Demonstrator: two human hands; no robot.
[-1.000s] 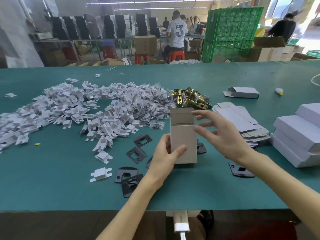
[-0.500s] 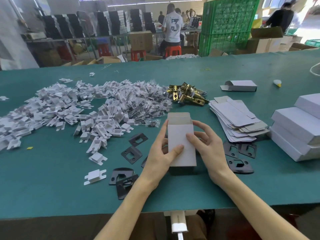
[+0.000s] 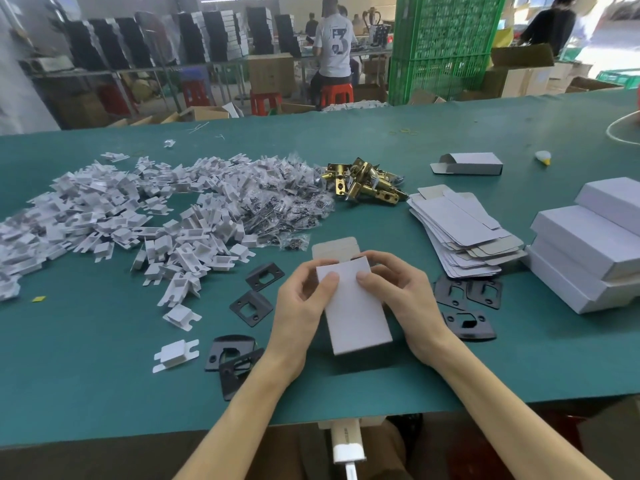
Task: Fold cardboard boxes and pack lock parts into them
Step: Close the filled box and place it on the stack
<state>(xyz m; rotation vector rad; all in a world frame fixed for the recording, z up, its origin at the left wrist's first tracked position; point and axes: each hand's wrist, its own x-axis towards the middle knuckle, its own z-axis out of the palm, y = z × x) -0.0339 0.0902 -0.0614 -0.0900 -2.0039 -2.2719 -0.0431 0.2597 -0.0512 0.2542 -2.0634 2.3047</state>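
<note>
Head view: left grip (image 3: pixel 298 315) and right grip (image 3: pixel 407 299) both pinch the box (image 3: pixel 353 306), thumbs on its white face, just above the surface (image 3: pixel 104 375) among black plates (image 3: pixel 251 304). A second ago the right grip reached open-fingered. Top flap (image 3: pixel 334 247) stands open; folding seems unfinished.

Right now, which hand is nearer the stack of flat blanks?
Right. The right hand holds the small box on its right side, next to the stack of flat blanks; the left hand holds its left side, farther off.
</note>
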